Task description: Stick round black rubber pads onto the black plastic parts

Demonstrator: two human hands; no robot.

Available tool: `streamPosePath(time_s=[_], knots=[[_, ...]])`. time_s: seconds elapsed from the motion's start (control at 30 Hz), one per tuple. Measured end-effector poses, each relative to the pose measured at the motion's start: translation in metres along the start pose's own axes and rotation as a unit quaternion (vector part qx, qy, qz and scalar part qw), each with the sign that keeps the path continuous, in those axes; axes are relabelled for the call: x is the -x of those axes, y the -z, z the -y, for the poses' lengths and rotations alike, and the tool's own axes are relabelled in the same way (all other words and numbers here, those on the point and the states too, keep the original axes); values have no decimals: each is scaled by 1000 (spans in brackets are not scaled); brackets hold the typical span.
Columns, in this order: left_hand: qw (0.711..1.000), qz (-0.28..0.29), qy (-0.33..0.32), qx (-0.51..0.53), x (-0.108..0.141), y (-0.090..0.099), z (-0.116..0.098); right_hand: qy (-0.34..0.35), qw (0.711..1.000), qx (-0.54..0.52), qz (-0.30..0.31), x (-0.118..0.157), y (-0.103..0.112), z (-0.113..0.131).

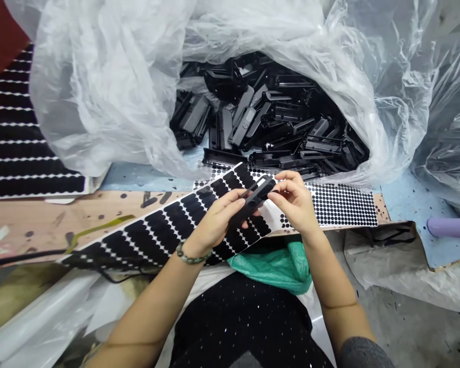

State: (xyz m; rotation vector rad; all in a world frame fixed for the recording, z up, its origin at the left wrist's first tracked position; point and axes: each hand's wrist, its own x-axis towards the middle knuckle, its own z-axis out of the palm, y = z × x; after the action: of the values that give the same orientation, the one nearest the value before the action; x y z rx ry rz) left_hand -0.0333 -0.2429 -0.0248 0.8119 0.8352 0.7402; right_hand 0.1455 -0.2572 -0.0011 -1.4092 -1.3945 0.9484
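Observation:
My left hand (218,217) is closed around a long, narrow black plastic part (255,198), held tilted above the sheets. My right hand (296,202) pinches at the far end of this part, thumb and index finger close together. Something small and dark shows at those fingertips, too small to name. Under my left hand lies a white sheet with rows of black oblong stickers (176,222), set at a slant. A second sheet, covered with small round black dot stickers (343,207), lies flat beside my right hand.
Behind my hands, an open clear plastic bag (352,76) holds a heap of similar black parts (249,120). More striped sticker sheets (15,138) are at the left. A green woven cloth (279,268) hangs at the table's front edge. A purple rod (450,228) juts in at right.

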Motion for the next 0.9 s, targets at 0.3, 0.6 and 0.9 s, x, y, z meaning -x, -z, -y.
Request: streamPosePath(time_s=[0.3,0.6,0.9], knots=[[998,2,-48,-43,5,-5,1,45,998,49,-17,6,-1,5],[995,-35,-59,-74,11,-14,10,34,988,50,-141,21,-16,-4],[995,-26,-64,-76,15,-12,19,-96,988,-98,-73,20,-27,-2]])
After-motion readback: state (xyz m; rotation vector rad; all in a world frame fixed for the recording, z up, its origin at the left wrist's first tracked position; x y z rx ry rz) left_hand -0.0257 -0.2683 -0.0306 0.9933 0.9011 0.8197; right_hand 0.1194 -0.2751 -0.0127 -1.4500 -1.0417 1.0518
